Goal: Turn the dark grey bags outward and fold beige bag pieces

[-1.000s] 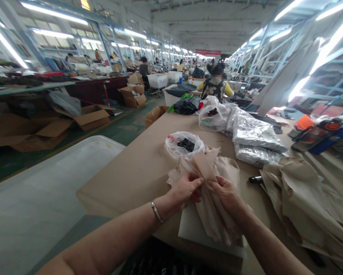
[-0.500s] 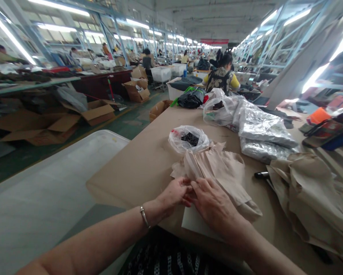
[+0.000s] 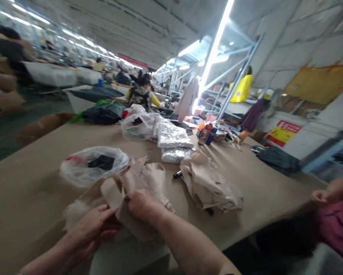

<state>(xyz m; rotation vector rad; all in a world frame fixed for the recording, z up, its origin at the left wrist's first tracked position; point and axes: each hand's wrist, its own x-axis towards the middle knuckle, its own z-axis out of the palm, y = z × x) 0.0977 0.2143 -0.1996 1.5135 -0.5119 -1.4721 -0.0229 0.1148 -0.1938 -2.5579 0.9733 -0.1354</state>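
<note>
Beige fabric pieces (image 3: 156, 179) lie bunched on the brown-covered table in front of me. My right hand (image 3: 142, 206) is closed on the fabric, with its fingers pinching an upper fold. Lower and to the left, my left hand (image 3: 93, 225) has its fingers curled against the fabric's near left edge; blur hides its exact hold. Just behind the fabric sits an open clear plastic bag (image 3: 73, 168) with small black items (image 3: 101, 162) inside. A white sheet (image 3: 131, 256) shows beneath my hands.
A second beige fabric pile (image 3: 208, 183) lies to the right, beside a black marker (image 3: 177, 174). Plastic-wrapped packs (image 3: 174, 139) and a dark bundle (image 3: 104, 112) stand farther back. Another person's arm (image 3: 337, 191) is at the right edge; a person (image 3: 141, 93) sits ahead.
The view has swung to the right, bringing in the right-hand person. My hands have moved apart, and my right hand has lifted a fold of the beige fabric.
</note>
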